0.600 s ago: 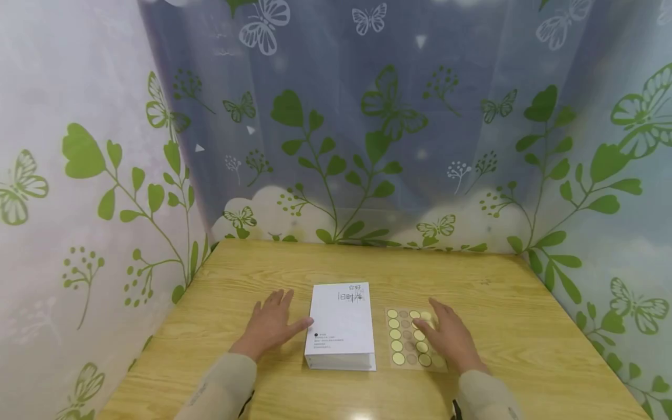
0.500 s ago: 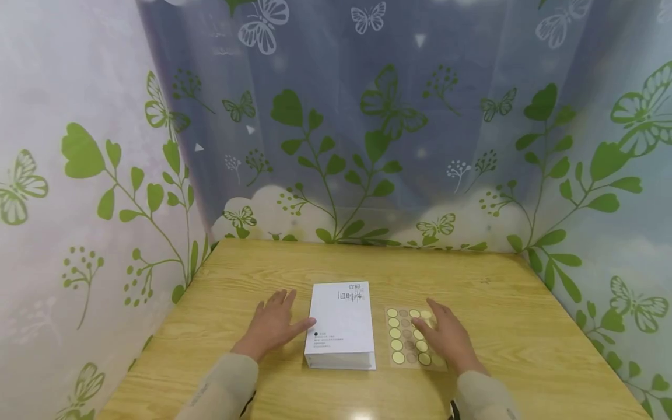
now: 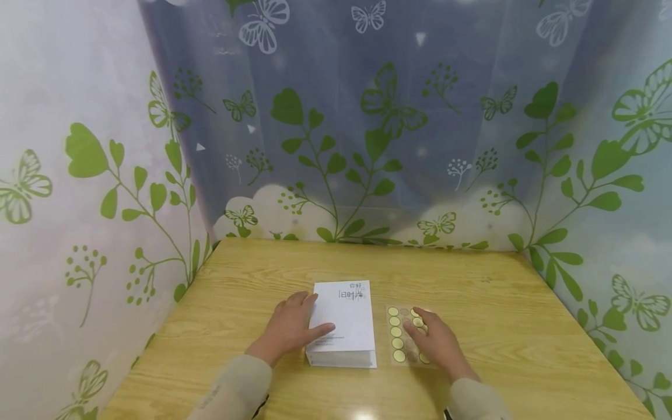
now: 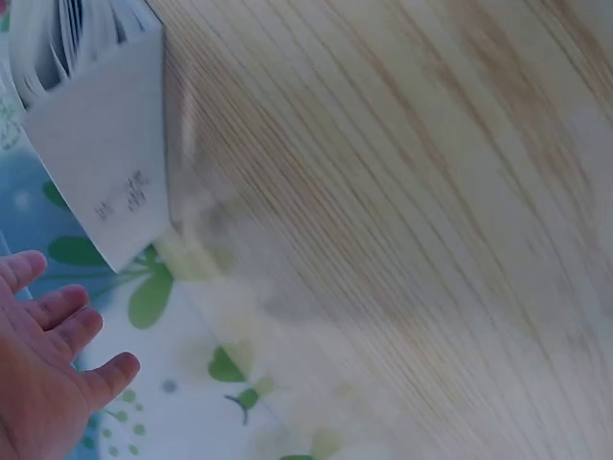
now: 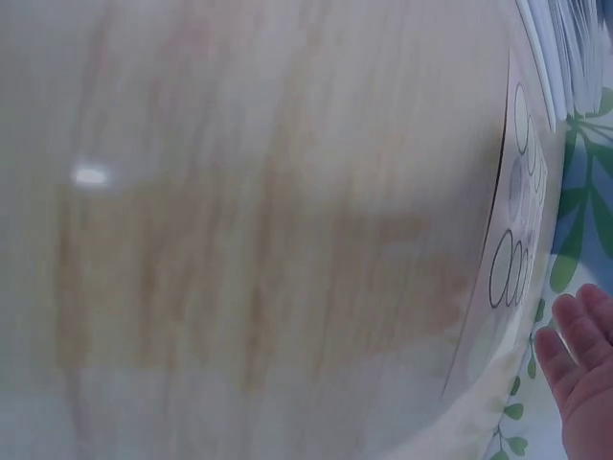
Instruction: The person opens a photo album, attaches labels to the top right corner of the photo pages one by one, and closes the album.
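A thick white book (image 3: 346,321) with dark printed characters on its cover lies flat on the table. My left hand (image 3: 287,328) is over the book's left edge, fingers spread and thumb pointing across the cover. In the left wrist view a gap shows between that hand (image 4: 43,374) and the book (image 4: 115,144). To the right of the book lies a sheet of round yellow stickers (image 3: 397,331); some of its circles look bare. My right hand (image 3: 438,344) hovers over the sheet's right part and hides it. Its fingers (image 5: 575,331) look relaxed, holding nothing.
The wooden table (image 3: 252,268) extends on all sides of the book and sheet. A curtain (image 3: 336,146) printed with leaves and butterflies encloses the table at the back and both sides.
My left hand has moved right, from beside the book to over its left edge. My right hand has shifted left, farther over the sticker sheet. Book and sheet have stayed in place.
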Demonstrator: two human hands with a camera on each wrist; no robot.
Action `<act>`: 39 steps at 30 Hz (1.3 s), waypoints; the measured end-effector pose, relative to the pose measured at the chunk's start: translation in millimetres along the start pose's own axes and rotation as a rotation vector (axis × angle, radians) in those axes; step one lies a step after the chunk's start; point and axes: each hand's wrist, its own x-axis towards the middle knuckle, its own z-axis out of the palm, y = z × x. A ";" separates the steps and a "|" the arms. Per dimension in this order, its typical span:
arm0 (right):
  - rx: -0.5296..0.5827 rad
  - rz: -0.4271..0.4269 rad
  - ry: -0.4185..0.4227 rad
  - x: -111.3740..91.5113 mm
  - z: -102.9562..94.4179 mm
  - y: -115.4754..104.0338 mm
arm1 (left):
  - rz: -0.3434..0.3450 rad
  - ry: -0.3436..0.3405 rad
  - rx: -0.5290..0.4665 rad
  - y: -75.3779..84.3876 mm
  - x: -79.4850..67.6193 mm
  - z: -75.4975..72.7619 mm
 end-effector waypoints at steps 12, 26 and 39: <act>0.124 0.001 0.013 -3.6 14.2 -19.9 | 0.114 -0.002 0.045 34.2 0.2 3.2; 0.196 -0.033 0.022 -10.1 30.6 -29.9 | 0.222 -0.019 0.152 63.8 0.0 20.2; 0.227 -0.084 0.025 -10.6 41.7 -37.2 | 0.315 0.063 0.330 70.5 -0.2 27.9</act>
